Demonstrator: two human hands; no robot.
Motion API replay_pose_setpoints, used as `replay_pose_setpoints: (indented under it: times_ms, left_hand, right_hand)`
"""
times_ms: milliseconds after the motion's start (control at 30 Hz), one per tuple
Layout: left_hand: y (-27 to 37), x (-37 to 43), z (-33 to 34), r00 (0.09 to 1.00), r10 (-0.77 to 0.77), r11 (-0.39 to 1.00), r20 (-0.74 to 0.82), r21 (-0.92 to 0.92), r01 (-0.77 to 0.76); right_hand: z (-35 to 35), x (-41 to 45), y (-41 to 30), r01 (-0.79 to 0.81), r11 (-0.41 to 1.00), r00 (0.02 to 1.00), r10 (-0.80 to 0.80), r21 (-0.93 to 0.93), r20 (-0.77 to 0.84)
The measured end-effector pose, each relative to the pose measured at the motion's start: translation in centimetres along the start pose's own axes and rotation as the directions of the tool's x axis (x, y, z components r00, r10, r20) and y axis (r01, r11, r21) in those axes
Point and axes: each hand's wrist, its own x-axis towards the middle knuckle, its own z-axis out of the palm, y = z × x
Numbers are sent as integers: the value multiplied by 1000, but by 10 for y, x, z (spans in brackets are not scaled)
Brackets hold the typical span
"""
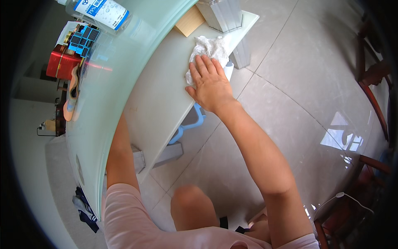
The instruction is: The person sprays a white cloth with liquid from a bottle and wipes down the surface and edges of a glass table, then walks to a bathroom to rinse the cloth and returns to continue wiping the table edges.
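My right hand (210,82) lies flat, palm down, on a crumpled white cloth (209,49), its fingers spread a little. The cloth rests on the lower glass shelf (161,84) of a table, near the shelf's front edge. My left forearm reaches under the upper glass tabletop (124,59), and the hand itself is out of view. Beside the cloth, at the shelf's far end, are a light wooden block (190,21) and a grey metallic table leg (221,15).
A bottle of 75% alcohol (101,12), a red box (63,63) and a blue-framed organizer (83,40) stand on the tabletop. Blue-edged items (189,119) sit beneath the shelf. Dark red wooden chairs (373,105) stand on the tiled floor at the right.
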Motion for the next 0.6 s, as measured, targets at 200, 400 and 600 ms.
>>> replay_pose_setpoints:
  times_ms: [200, 400, 600]
  left_hand:
    - [5, 7, -7, 997, 53, 998, 56, -46, -51]
    - [8, 5, -1, 986, 147, 984, 76, -111, -139]
    - [0, 16, -12, 908, 409, 825, -91, 461, -326]
  right_hand:
    - [1, 2, 0, -3, 1000, 1000, 4, 18, -24]
    - [1, 2, 0, -3, 1000, 1000, 4, 26, -18]
    - [-2, 4, -7, 8, 998, 1000, -7, 63, -24]
